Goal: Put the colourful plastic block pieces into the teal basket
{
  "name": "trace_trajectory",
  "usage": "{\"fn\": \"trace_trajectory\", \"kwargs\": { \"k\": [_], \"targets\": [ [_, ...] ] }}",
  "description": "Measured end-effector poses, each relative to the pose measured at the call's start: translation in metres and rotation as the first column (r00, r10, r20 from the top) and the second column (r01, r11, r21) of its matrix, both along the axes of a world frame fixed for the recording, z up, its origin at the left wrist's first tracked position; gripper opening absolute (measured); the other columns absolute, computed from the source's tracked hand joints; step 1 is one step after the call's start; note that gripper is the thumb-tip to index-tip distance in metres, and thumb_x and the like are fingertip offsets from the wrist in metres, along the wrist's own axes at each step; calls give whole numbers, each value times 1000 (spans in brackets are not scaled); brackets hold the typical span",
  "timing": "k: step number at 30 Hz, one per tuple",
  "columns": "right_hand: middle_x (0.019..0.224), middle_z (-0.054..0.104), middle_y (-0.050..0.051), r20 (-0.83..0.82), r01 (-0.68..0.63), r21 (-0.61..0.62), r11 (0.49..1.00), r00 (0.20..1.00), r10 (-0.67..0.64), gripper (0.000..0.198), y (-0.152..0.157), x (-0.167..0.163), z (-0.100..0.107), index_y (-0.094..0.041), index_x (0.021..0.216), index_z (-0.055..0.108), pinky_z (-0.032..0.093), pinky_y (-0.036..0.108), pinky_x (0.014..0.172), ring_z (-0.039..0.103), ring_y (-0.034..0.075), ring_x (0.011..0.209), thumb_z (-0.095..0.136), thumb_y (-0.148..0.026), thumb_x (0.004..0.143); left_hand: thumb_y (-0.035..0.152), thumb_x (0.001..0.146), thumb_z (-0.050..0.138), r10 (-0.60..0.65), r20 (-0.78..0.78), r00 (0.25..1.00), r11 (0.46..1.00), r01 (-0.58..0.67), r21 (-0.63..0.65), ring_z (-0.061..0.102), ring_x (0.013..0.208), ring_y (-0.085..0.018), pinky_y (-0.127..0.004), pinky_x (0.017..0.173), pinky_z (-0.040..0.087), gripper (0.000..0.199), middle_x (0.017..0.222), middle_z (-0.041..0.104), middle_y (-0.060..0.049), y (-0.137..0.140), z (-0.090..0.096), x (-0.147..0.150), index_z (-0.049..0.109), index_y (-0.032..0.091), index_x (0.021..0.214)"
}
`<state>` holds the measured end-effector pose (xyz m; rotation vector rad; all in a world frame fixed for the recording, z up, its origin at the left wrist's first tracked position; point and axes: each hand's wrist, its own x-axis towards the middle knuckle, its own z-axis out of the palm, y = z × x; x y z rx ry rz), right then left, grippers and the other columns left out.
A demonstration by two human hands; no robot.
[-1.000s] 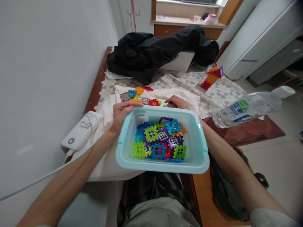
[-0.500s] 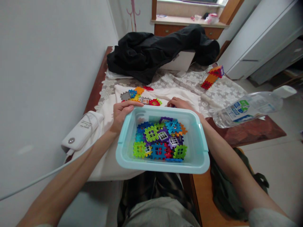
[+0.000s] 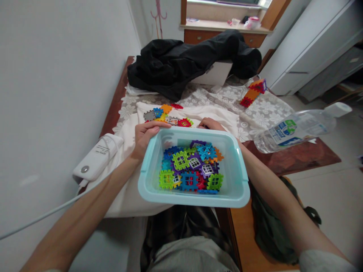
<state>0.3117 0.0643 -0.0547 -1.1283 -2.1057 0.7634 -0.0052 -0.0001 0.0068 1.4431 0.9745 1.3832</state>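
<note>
A light blue plastic basin (image 3: 194, 201) is tilted toward me at the near side of the table. Inside it lie several interlocking toy tiles (image 3: 189, 181) in green, blue, purple, red and orange, some with window grids. My left hand (image 3: 145, 136) is closed on the basin's far left corner, fingers along the rim. Behind the far right rim, my right hand (image 3: 212, 124) has its fingers curled; the basin hides part of it, and what it holds cannot be made out. More tiles (image 3: 173, 120) lie on the white cloth just beyond the basin.
A built piece of orange and red tiles (image 3: 253, 93) stands at the far right. A clear plastic bottle (image 3: 297, 128) is on the right, a white power strip (image 3: 98, 158) with a cable on the left. Black clothing (image 3: 181, 62) covers the table's back.
Almost nothing differs. The whole view has shifted very slightly, while both hands and the basin keep their places.
</note>
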Motion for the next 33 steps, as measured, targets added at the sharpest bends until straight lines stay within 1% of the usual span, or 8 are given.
{"fn": "trace_trajectory", "kwargs": {
  "k": [5, 10, 15, 20, 24, 28, 31, 33],
  "targets": [
    [80, 66, 1, -135, 118, -101, 988, 982, -131, 42, 2, -1, 4, -25, 90, 61, 42, 34, 69, 56, 20, 75, 62, -66, 98, 38, 81, 72, 14, -37, 999, 1000, -14, 23, 73, 73, -21, -30, 67, 58, 22, 75, 81, -7, 2, 1, -1, 88, 22, 78],
    [77, 64, -1, -313, 154, -156, 976, 929, -196, 49, 8, 0, 4, -23, 103, 71, 39, 32, 64, 50, 17, 67, 68, -71, 93, 36, 81, 71, 11, -40, 999, 1000, -10, 28, 73, 74, -21, -30, 68, 57, 22, 75, 81, -7, 3, -1, -2, 86, 22, 74],
    [66, 55, -2, -474, 188, -234, 954, 835, -280, 64, 11, -1, 6, -25, 82, 64, 37, 32, 58, 45, 16, 59, 68, -89, 84, 37, 82, 71, 18, -50, 999, 1000, -16, 25, 73, 78, -23, -31, 69, 57, 22, 75, 80, -8, 3, -5, -5, 85, 22, 76],
    [61, 38, -4, -602, 96, -314, 945, 749, -276, 71, 9, 2, 18, -29, 74, 45, 44, 34, 58, 45, 18, 58, 51, -98, 86, 36, 84, 72, 22, -37, 999, 1000, -21, 15, 69, 70, -20, -28, 59, 52, 23, 76, 80, -8, 2, -8, -6, 89, 21, 82],
    [65, 38, -2, -673, 41, -277, 960, 704, -224, 64, 4, 7, 36, -28, 74, 41, 45, 35, 60, 46, 20, 63, 59, -88, 88, 33, 84, 71, 8, -13, 1000, 999, -8, 36, 76, 80, -21, -29, 68, 59, 23, 81, 84, -8, 1, -5, -3, 91, 22, 87],
    [69, 43, 1, -685, 74, -157, 985, 710, -162, 53, -10, 5, 70, -28, 73, 44, 47, 37, 61, 50, 21, 67, 64, -73, 92, 32, 83, 70, 13, -5, 1000, 999, -13, 41, 75, 75, -20, -29, 67, 60, 23, 86, 86, -9, 0, -2, -2, 91, 21, 84],
    [72, 52, 2, -627, -16, 15, 1000, 778, 22, 49, -32, -3, 108, -26, 72, 57, 51, 38, 68, 57, 20, 70, 67, -68, 97, 32, 83, 72, -5, 17, 1000, 1000, 5, -7, 71, 65, -17, -26, 56, 57, 23, 84, 85, -8, -2, -3, -2, 91, 20, 88],
    [81, 66, 5, -426, -232, 76, 970, 872, 242, 45, -44, -7, 130, -25, 82, 74, 55, 39, 80, 65, 21, 81, 69, -66, 100, 33, 83, 73, -22, 44, 999, 998, 25, -65, 69, 59, -17, -26, 50, 56, 24, 81, 84, -8, -3, -5, -2, 91, 18, 91]
  ]
}}
